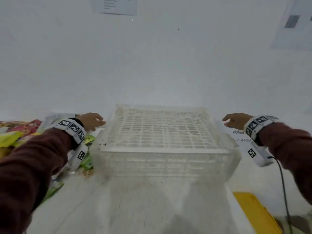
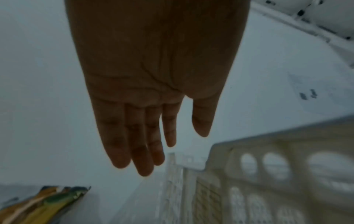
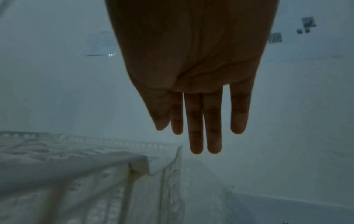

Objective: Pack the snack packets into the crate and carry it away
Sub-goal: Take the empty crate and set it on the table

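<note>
A white lattice crate [image 1: 162,149] stands on the white table in front of me, and I see nothing inside it. My left hand [image 1: 94,121] hovers just off its far left corner, fingers straight and holding nothing; the left wrist view shows the open palm [image 2: 149,128] above the crate wall [image 2: 268,174]. My right hand [image 1: 233,119] hovers off the crate's right side, likewise empty, its fingers [image 3: 197,121] straight above the crate's corner [image 3: 145,165]. Snack packets [image 1: 18,132] in red, yellow and green lie heaped at the left, partly under my left arm.
A paper label [image 1: 239,135] with printed text lies on the table right of the crate. A yellow object [image 1: 253,211] sticks out at the table's near right edge. A cable [image 1: 283,191] hangs from my right wrist camera. A white wall stands close behind.
</note>
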Available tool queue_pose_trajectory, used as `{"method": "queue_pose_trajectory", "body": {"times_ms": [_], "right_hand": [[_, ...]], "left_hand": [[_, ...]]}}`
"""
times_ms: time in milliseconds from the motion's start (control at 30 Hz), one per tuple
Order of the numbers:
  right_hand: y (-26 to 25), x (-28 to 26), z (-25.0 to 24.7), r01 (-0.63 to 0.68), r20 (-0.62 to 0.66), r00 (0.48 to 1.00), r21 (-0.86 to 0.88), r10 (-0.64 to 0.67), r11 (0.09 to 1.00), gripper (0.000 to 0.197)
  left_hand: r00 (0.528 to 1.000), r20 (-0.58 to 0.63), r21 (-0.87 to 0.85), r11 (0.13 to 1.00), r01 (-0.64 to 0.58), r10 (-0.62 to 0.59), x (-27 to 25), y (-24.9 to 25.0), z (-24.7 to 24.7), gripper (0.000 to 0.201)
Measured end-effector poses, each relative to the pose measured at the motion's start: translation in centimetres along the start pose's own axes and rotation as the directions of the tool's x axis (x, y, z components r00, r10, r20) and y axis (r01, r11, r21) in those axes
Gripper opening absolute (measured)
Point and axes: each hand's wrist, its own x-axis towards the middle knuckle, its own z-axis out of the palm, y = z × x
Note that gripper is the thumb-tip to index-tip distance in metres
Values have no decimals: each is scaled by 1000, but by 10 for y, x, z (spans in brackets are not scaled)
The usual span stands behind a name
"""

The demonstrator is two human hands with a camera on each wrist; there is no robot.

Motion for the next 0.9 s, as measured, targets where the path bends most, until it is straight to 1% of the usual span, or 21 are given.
{"method": "queue_pose_trajectory", "body": {"times_ms": [67, 133, 167, 200, 233, 300, 333, 467, 533, 600, 700, 767, 833, 900], "right_hand": [[-2, 18, 5, -16, 50, 999, 0, 15, 1000, 38], [-7, 31, 11, -36, 155, 987, 32, 31, 999, 37], [-8, 39, 13, -44, 183, 982, 51, 34, 998, 37], [-8, 45, 14, -54, 196, 980, 83, 36, 995, 36], [-6, 52, 16, -47, 210, 977, 119, 22, 992, 35], [-4, 62, 21, -57, 223, 975, 208, 9, 976, 27], [-2, 66, 23, -63, 233, 973, 244, 4, 968, 24], [5, 74, 23, -9, 226, 972, 294, -60, 956, 29], [6, 70, 19, 8, 190, 979, 324, -73, 946, 28], [9, 58, 11, 34, 135, 987, 358, -88, 933, 23], [14, 30, -3, 116, 11, 991, 441, -134, 890, 12], [18, 9, -9, 191, -100, 982, 504, -162, 843, 7], [22, -19, -9, 265, -199, 962, 541, -185, 798, 7], [26, -46, -6, 310, -263, 947, 602, -184, 736, 11]], "left_hand": [[995, 89, -91, 994, 60, -52, 16, 1, 5, 35], [987, 133, -97, 990, 100, -87, 27, 4, 11, 20], [985, 149, -101, 990, 97, -81, 33, 5, 13, 14], [983, 166, -116, 989, 96, -76, 36, 7, 13, 19], [981, 188, -158, 984, 86, -56, 41, 7, 14, 28], [973, 225, -232, 967, 105, -51, 47, 7, 14, 37], [970, 235, -248, 962, 115, -56, 47, 7, 13, 37], [977, 204, -279, 954, 111, -54, 39, 12, 13, 31], [981, 191, -313, 946, 85, -25, 33, 11, 11, 32], [988, 154, -374, 926, 46, 14, 23, 8, 4, 30], [993, 101, -461, 887, -11, 65, 1, 4, -10, 13], [996, 46, -511, 858, -42, 76, -17, 2, -16, 7], [997, -30, -557, 827, -80, 76, -38, -4, -19, 11], [992, -78, -599, 791, -124, 96, -62, -10, -20, 18]]}}
